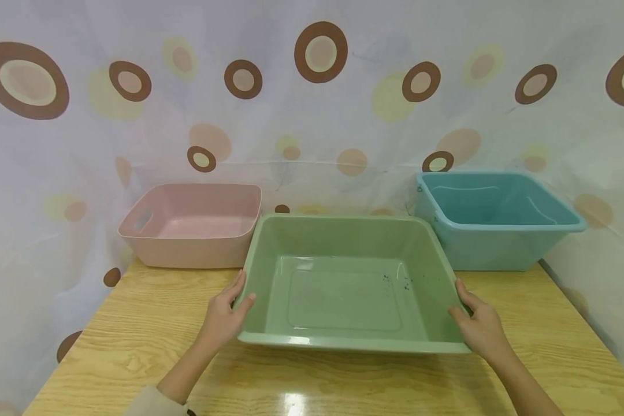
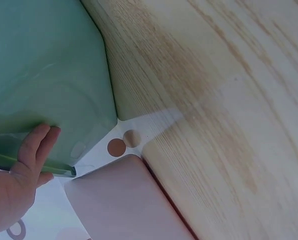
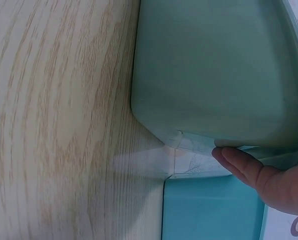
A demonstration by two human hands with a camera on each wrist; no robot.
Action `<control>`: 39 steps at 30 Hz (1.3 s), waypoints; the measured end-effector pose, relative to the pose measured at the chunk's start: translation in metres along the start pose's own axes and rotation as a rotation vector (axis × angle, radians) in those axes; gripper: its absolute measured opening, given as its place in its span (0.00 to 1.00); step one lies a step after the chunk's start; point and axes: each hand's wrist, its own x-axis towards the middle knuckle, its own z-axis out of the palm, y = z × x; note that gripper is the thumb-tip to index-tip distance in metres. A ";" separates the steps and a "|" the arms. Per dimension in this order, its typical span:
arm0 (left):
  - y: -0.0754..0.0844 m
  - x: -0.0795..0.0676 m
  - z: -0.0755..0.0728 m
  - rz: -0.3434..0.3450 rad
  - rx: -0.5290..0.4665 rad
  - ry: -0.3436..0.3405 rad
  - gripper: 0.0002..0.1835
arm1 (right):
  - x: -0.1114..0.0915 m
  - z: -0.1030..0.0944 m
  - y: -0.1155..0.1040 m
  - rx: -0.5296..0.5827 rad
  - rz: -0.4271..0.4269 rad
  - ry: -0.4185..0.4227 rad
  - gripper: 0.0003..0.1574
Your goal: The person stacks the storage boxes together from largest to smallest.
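A wide green plastic basin (image 1: 343, 300) stands in the middle of the head view, its inside bare apart from a few small dark marks. My left hand (image 1: 226, 312) grips its left rim, thumb over the edge and fingers underneath. On the opposite side my right hand (image 1: 481, 326) holds the right rim in the same way. The left wrist view shows the fingers (image 2: 39, 145) against the basin's outer wall (image 2: 49, 75). In the right wrist view, fingertips (image 3: 229, 154) reach under the rim beside the outer wall (image 3: 214, 75).
A pink bin (image 1: 192, 251) with a handle hole stands at the back left, close to the basin. At the back right is a blue bin (image 1: 499, 248). Both stand on the wooden table (image 1: 135, 346), before a wall covering (image 1: 270, 127) with printed circles.
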 end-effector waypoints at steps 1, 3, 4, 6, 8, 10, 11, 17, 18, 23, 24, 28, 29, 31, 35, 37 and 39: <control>0.000 0.000 0.000 -0.002 0.000 0.000 0.29 | 0.000 0.000 0.000 0.002 -0.002 -0.002 0.37; 0.000 0.000 0.000 -0.007 -0.003 -0.001 0.29 | 0.000 0.000 0.001 0.007 -0.006 -0.005 0.37; 0.000 0.000 0.000 -0.009 -0.005 -0.004 0.29 | 0.000 0.000 0.001 0.006 -0.008 -0.005 0.37; 0.000 0.000 0.000 -0.016 -0.008 -0.010 0.29 | 0.000 0.000 0.001 0.009 -0.006 -0.004 0.37; 0.000 -0.001 -0.001 -0.023 -0.013 -0.016 0.29 | 0.000 0.000 0.001 0.012 -0.004 -0.003 0.37; -0.001 -0.001 -0.001 -0.029 -0.019 -0.021 0.29 | 0.000 0.000 0.001 0.018 0.001 -0.006 0.37; -0.001 -0.001 -0.001 -0.032 -0.022 -0.022 0.29 | 0.000 0.000 0.001 0.020 0.003 -0.008 0.37; -0.003 -0.001 0.000 -0.044 -0.036 -0.019 0.29 | -0.001 0.000 0.000 0.017 0.007 -0.010 0.37; -0.004 -0.001 0.000 -0.046 -0.037 -0.017 0.28 | 0.000 0.000 0.000 0.016 0.007 -0.009 0.37; -0.003 -0.001 0.000 -0.044 -0.042 -0.008 0.28 | 0.000 0.000 0.001 0.004 0.006 -0.007 0.36; -0.003 -0.001 0.000 -0.040 -0.041 -0.007 0.28 | 0.000 0.000 0.001 0.008 0.009 -0.009 0.36; -0.002 -0.001 0.000 -0.025 -0.045 -0.005 0.28 | 0.000 0.000 0.001 0.017 0.024 -0.017 0.36; -0.002 -0.001 0.000 -0.025 -0.048 -0.008 0.28 | 0.000 0.000 0.001 0.017 0.026 -0.017 0.37; -0.001 -0.001 -0.001 -0.030 -0.060 -0.016 0.28 | 0.001 0.000 0.001 0.009 0.023 -0.016 0.36; -0.001 0.000 -0.005 -0.079 -0.128 -0.038 0.26 | 0.001 0.000 0.001 -0.007 -0.011 -0.002 0.37; -0.003 0.001 -0.007 -0.116 -0.171 -0.035 0.24 | 0.001 -0.001 0.000 -0.026 -0.048 0.016 0.37; -0.004 0.002 -0.009 -0.153 -0.209 -0.034 0.22 | 0.000 -0.001 -0.001 -0.061 -0.088 0.043 0.36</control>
